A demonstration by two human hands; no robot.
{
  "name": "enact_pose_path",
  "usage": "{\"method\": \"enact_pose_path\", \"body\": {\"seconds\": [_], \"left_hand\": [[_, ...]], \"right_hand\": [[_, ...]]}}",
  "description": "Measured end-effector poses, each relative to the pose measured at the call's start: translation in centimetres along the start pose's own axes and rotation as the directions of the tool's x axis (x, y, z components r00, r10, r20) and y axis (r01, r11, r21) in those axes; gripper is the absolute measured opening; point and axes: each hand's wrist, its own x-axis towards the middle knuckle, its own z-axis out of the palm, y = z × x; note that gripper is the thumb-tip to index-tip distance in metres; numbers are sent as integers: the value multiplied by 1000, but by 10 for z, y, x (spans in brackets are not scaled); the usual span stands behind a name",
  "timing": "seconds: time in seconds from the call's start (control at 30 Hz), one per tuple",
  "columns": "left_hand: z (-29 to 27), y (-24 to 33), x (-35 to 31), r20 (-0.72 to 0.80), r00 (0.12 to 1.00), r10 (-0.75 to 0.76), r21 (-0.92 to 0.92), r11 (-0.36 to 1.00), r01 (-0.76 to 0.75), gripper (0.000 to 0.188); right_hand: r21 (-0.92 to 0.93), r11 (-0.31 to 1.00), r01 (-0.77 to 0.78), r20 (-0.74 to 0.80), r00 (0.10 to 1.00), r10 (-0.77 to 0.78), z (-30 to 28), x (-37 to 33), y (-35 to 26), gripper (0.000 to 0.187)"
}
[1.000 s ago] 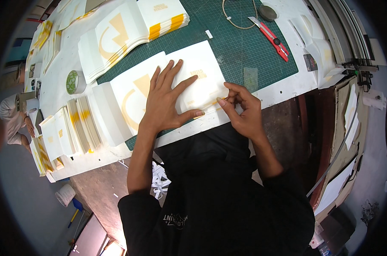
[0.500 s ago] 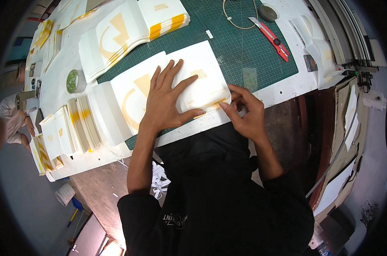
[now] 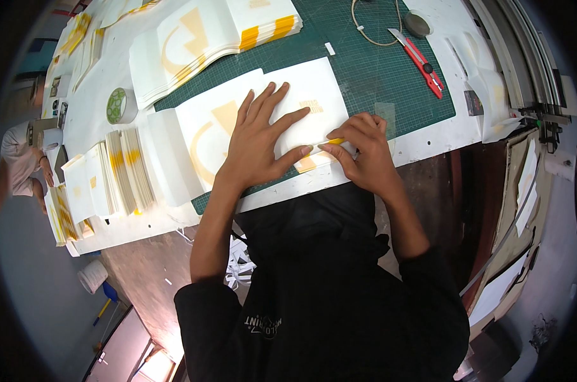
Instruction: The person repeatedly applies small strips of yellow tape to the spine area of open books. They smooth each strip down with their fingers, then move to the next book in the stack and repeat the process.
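Observation:
A white printed paper sheet (image 3: pixel 323 79) with pale orange shapes lies creased across the green cutting mat (image 3: pixel 423 113) in front of me. My left hand (image 3: pixel 258 143) rests flat on it, fingers spread, thumb close to the near edge. That edge is turned up beside the thumb and shows a yellow-striped strip. My right hand (image 3: pixel 367 151) pinches the turned-up edge between thumb and fingers, a short way right of the left thumb. Some of its fingers curl out of sight.
Stacks of similar folded sheets (image 3: pixel 193 48) lie beyond, and more bundles (image 3: pixel 126 169) stand at the left by a green-and-white round container (image 3: pixel 120 106). A red cutter knife (image 3: pixel 421 63) and a small round dish (image 3: pixel 418 24) are far right. A person (image 3: pixel 24 153) is at the far left.
My right hand has moved left along the near edge and now lifts and folds that edge over. My left hand stays spread on the sheet. The whole view has shifted slightly.

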Motion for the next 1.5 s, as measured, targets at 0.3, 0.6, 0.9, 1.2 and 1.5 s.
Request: {"method": "enact_pose_path", "body": {"seconds": [0.3,0.6,0.9,1.2,1.5], "left_hand": [[-6,-9,4,85,996,19,-84,996,-12,65],[-1,-14,2,90,996,13,-84,996,-5,69],[-3,-13,2,94,995,18,-78,997,-11,71],[0,-14,2,98,995,-10,-75,997,18,73],[0,-10,2,68,997,-21,-68,997,26,66]], "right_hand": [[68,987,-144,-14,989,145,1,6,-6,16],[77,979,-191,-19,981,193,3,6,-6,12],[37,985,-171,-58,983,173,6,2,-7,11],[33,984,-176,-66,982,178,8,1,-5,11],[7,989,-145,-113,983,145,9,0,-5,11]]}}
